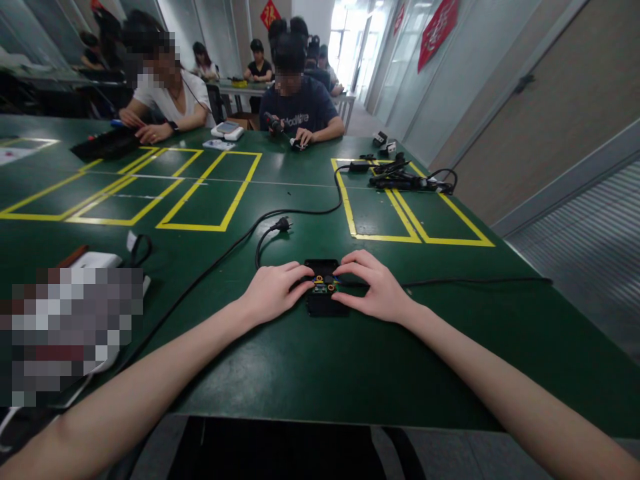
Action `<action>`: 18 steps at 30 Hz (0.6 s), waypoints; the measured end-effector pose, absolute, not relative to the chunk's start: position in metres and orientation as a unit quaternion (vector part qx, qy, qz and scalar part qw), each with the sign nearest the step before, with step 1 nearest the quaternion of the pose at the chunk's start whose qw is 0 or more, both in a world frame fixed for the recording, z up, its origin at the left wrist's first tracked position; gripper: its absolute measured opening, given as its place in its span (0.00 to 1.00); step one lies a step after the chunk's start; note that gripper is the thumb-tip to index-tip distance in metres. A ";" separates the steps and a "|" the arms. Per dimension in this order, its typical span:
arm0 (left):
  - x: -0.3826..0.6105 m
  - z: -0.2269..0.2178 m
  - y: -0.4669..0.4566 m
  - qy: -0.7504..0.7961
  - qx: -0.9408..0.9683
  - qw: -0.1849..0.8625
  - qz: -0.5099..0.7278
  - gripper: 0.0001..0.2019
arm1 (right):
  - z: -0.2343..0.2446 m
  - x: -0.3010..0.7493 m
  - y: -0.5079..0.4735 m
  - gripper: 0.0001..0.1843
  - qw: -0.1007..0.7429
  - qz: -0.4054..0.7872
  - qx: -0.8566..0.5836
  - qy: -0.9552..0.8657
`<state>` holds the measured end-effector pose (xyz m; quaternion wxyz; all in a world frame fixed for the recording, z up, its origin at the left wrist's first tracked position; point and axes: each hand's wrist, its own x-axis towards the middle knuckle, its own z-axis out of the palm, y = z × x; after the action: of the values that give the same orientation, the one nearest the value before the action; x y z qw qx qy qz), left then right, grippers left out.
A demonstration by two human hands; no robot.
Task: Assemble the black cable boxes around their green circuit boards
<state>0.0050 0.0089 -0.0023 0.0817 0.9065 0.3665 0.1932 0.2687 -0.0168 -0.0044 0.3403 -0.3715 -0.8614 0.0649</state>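
Observation:
In front of me a small circuit board (321, 289) with copper-coloured coils sits over the opened black plastic case (327, 307), whose other half (321, 264) lies just beyond it. My left hand (270, 291) grips the board's left end between thumb and fingers. At its right end my right hand (375, 288) is closed on it the same way, over the black cable's (435, 283) end. Fingertips partly hide the board's edges and wires. A short cord with a black plug (283, 225) lies behind my left hand.
A long black cable (240, 243) crosses the green table (260, 373). Coiled black cables (405, 179) lie at the back right among yellow tape outlines (240, 190). A blurred-out object (75, 327) is at the left. Across the table, a person (300, 100) holds a power screwdriver (273, 123).

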 end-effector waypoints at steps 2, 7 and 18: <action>0.004 -0.002 0.010 0.365 0.905 0.073 0.207 0.12 | 0.000 0.276 -0.016 0.09 0.319 0.076 -0.367 -0.871; -0.001 0.002 0.011 0.341 0.903 0.054 0.254 0.14 | 0.001 0.289 -0.011 0.04 0.253 0.109 -0.382 -0.882; -0.006 0.012 0.002 0.213 0.919 0.162 0.290 0.10 | 0.010 0.293 -0.022 0.10 0.268 0.148 -0.331 -0.893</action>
<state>-0.0057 0.0019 0.0124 0.1625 0.9187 0.2135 0.2900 0.2928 -0.0220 0.0100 0.2684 -0.3307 -0.8925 0.1484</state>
